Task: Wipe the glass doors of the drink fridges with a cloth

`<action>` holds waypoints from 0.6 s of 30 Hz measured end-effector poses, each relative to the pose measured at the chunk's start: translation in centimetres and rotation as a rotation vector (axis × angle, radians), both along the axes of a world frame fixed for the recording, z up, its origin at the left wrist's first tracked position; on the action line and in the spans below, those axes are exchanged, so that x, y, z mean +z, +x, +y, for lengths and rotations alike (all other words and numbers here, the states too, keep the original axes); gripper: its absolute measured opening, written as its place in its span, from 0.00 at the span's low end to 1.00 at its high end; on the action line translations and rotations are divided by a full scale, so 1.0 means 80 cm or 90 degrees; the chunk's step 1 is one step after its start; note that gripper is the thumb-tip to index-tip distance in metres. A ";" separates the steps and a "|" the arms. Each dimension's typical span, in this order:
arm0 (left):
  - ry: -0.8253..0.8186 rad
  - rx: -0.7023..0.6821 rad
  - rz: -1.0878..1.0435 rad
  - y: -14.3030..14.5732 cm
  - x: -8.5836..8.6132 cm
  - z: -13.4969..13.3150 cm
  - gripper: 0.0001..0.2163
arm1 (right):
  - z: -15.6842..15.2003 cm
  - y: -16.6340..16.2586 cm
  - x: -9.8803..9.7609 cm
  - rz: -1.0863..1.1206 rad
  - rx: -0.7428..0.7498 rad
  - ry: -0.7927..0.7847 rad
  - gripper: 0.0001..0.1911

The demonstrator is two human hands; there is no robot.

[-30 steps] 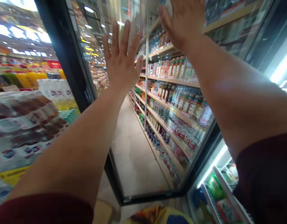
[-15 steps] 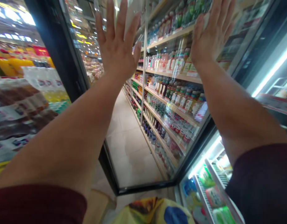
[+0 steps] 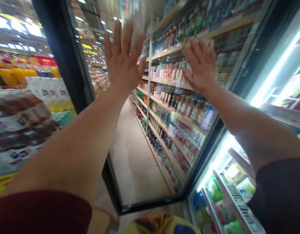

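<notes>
A glass door [image 3: 140, 177] in a black frame stands open before me, attached to a lit refrigerated cabinet. My left hand [image 3: 124, 61] is raised against the glass, palm forward, its fingers spread and stretched out. To its right, my right hand [image 3: 201, 66] lies on the same pane, slightly blurred, with its fingers stretched out and tilted left. A pale patch shows beyond the right fingertips; whether it is a cloth or a reflection I cannot tell. Both palms are hidden.
Bottles on shelves [image 3: 179, 110] and a tiled aisle [image 3: 132, 143] appear in the pane. At the lower right are the cabinet's wire shelves [image 3: 228, 190] with packaged goods. Stacked bottle packs [image 3: 20, 120] stand at the left. Yellow printed material [image 3: 152, 224] shows at the bottom.
My right hand has moved left and down across the glass, and its fingers now lean left. My left hand keeps its place on the pane, sitting slightly lower in view.
</notes>
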State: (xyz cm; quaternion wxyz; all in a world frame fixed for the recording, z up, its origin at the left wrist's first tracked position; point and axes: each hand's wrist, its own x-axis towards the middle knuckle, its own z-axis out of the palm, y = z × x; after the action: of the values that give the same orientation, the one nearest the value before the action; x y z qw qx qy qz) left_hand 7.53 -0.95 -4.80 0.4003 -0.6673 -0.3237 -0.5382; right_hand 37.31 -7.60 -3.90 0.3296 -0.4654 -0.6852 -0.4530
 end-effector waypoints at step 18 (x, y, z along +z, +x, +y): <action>-0.128 0.029 -0.015 0.014 0.002 -0.062 0.31 | 0.012 0.002 -0.038 0.084 0.083 0.047 0.37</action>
State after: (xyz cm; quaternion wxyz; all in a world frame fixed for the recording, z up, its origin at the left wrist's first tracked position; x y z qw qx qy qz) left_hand 8.67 -5.91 -4.63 0.3399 -0.6902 -0.3958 -0.5014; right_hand 37.45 -6.62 -6.91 0.4198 -0.4361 -0.6739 -0.4236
